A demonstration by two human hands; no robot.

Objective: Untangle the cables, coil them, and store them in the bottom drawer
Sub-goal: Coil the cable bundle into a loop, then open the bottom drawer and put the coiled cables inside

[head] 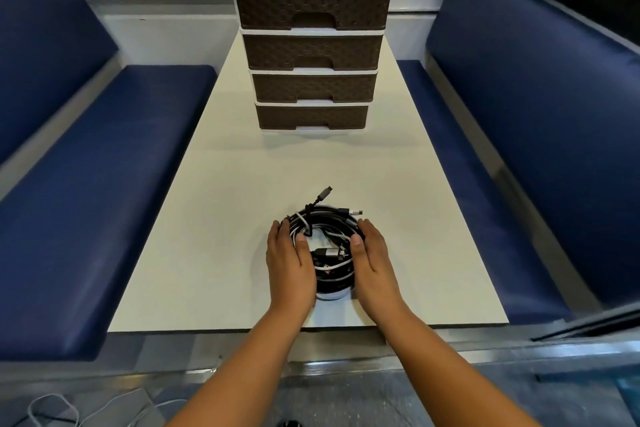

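Grip: both hands cup the cables (323, 246) from either side, fingers nearly straight, thumbs laid over the top.
Left hand (289, 262): pressed on the bundle's left side, thumb tip on a white strand.
Right hand (372, 258): pressed on the right side, thumb on the black loops.
Cables: black and white, wound in 1 rough coil, lying on the table (214, 218) near its front edge, about midway along it; 2 plug ends stick out on the far side.
Drawers (312, 55): 4 brown fronts in a white frame, standing at the table's far edge, all closed.
Bottom drawer (311, 116): closed, well apart from the coil.
Benches: blue seats (104, 166) flank the table.
Floor: white wire (52, 407) at lower left.
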